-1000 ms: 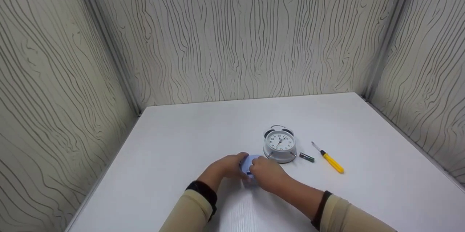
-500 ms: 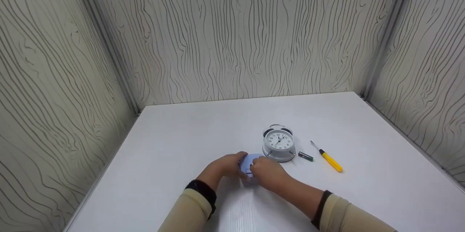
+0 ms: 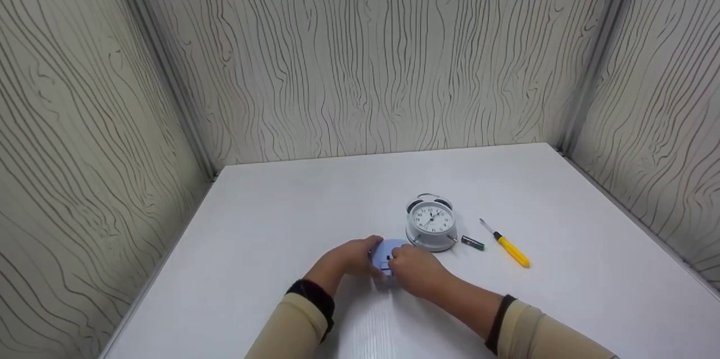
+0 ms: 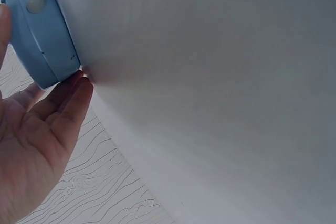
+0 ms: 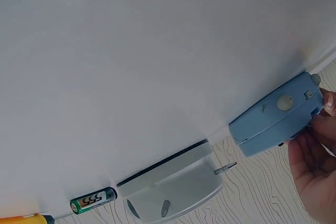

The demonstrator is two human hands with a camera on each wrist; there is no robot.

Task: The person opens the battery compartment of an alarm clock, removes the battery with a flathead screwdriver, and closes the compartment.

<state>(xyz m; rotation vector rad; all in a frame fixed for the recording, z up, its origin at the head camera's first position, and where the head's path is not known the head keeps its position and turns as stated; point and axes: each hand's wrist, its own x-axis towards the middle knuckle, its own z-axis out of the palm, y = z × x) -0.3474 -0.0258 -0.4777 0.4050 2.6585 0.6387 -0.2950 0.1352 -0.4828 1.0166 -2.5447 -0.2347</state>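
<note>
A light blue rounded plastic device [image 3: 383, 251], with a dark slot in its upper face, sits low at the table's middle. Its side carries a round grey button [image 5: 285, 103]. My left hand [image 3: 355, 257] grips it from the left; in the left wrist view, the thumb lies on one side and fingers [image 4: 73, 103] on the other. My right hand [image 3: 417, 270] has its curled fingers at the device's upper face, by a notch in its edge. The right hand covers part of that face, so anything small between its fingertips is hidden. The device's underside is out of sight.
Just right of the device a white twin-bell alarm clock [image 3: 432, 223] leans back on the white table [image 3: 292, 201]. Beside it lie a green and black battery [image 3: 472, 243] and a screwdriver [image 3: 512, 249] with a yellow handle. Wood-patterned panels [image 3: 360, 55] enclose the table.
Both hands stay on the device. The right fingers have shifted very slightly, and the dark marks on the device's upper face show a little more. The clock, battery and screwdriver stay put.
</note>
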